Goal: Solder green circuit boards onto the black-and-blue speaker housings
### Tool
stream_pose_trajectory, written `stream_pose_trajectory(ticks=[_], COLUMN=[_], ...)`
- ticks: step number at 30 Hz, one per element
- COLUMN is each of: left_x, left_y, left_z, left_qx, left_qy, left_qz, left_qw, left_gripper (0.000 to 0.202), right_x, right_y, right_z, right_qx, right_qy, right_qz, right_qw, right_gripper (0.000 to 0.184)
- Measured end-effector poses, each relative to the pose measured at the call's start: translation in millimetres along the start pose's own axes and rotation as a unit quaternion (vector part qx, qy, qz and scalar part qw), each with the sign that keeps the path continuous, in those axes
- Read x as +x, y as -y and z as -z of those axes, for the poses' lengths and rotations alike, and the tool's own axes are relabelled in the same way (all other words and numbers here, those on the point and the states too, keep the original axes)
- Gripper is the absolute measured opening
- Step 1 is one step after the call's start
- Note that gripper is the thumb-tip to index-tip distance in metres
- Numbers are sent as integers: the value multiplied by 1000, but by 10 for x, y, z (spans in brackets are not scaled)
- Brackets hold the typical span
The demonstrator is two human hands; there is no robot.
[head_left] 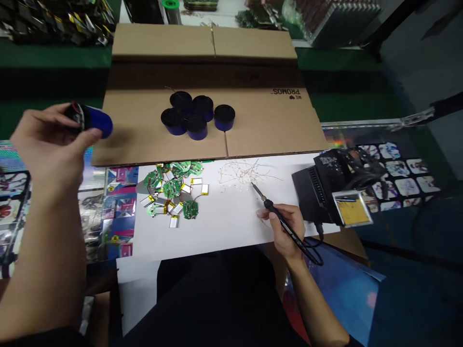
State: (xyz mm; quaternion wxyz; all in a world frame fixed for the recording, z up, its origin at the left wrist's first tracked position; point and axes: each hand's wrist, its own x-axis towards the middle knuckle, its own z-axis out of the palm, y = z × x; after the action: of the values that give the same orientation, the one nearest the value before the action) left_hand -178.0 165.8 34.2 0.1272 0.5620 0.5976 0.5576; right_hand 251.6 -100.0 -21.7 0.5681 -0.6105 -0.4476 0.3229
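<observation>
My left hand (48,144) is raised at the left, its fingers wrapped round a blue cylinder with a black end (90,120), held sideways above the left edge of the cardboard (260,120). My right hand (287,226) rests on the white sheet (224,226) and grips a black soldering iron (275,212) like a pen, its tip pointing up-left toward a tangle of thin wire (242,173). Several blue cylinders with black tops (195,115) stand grouped on the cardboard. A heap of round green circuit boards with small silver batteries (173,193) lies on the white sheet.
A black soldering station (325,188) with a yellow sponge tray (352,209) sits right of my right hand, its cord looping by my wrist. Colourful printed sheets (115,207) lie left and right. Stacked parts line the far green bench (54,24).
</observation>
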Motion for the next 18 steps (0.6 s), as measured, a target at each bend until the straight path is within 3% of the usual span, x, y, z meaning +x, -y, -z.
stream_pose_trajectory(ticks=[4,9,11,13,15,18], left_x=[506,672,635,528,349,3], left_y=[296,426,404,311,142,-183], left_z=[-89,-153,-173,-208,-270,-413], left_qx=[105,211,208,183,141,78], left_qy=[-32,-3,-39,-57,-6,142], left_qz=[94,214,181,104,26,-69], left_qw=[990,954,960,976,990,984], left_gripper=[72,50,46,43,33,13], right_x=[-40,-76,-65,-45,-26,-9], right_y=[27,44,67,96,128,163], right_z=[-89,-413,-624,-855,-1073,-1313], right_qx=[21,-13,-62,-117,-166,-239], right_qy=[-2,105,136,163,173,202], right_qz=[23,72,117,178,207,228], right_qw=[1000,992,982,964,948,922], right_gripper=[25,27,20,20,30,38])
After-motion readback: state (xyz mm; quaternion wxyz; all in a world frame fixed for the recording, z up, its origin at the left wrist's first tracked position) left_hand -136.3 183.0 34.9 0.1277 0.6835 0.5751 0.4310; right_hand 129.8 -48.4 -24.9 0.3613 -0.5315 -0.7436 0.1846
